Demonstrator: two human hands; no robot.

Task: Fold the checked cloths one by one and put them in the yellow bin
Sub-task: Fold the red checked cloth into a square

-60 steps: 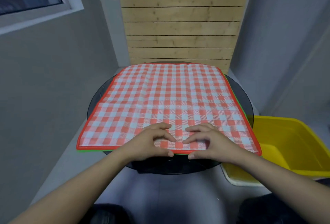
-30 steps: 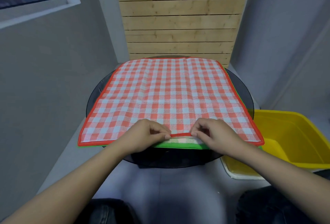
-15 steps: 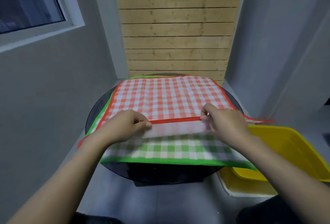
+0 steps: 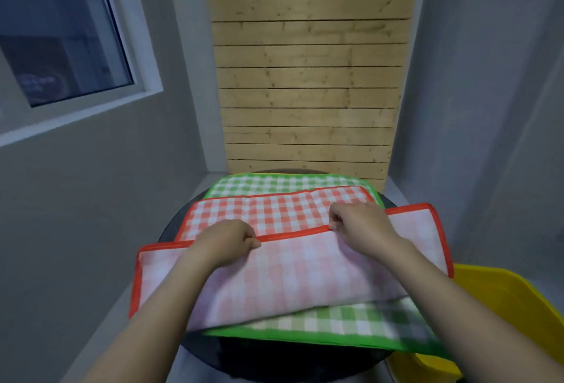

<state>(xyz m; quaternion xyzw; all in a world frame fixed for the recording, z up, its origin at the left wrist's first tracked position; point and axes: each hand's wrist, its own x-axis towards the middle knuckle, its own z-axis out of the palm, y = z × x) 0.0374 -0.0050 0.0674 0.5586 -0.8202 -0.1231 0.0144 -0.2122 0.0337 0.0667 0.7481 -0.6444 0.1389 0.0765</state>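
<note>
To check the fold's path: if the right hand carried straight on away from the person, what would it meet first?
Probably the red checked cloth's own far half, then the green checked cloth; right hand height is unclear.

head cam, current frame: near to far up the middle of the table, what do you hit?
Table's near rim → green checked cloth's near edge → lifted pale underside of the red checked cloth → its red hem pinched by both hands → red checked face → green cloth's far strip → wood panel.
</note>
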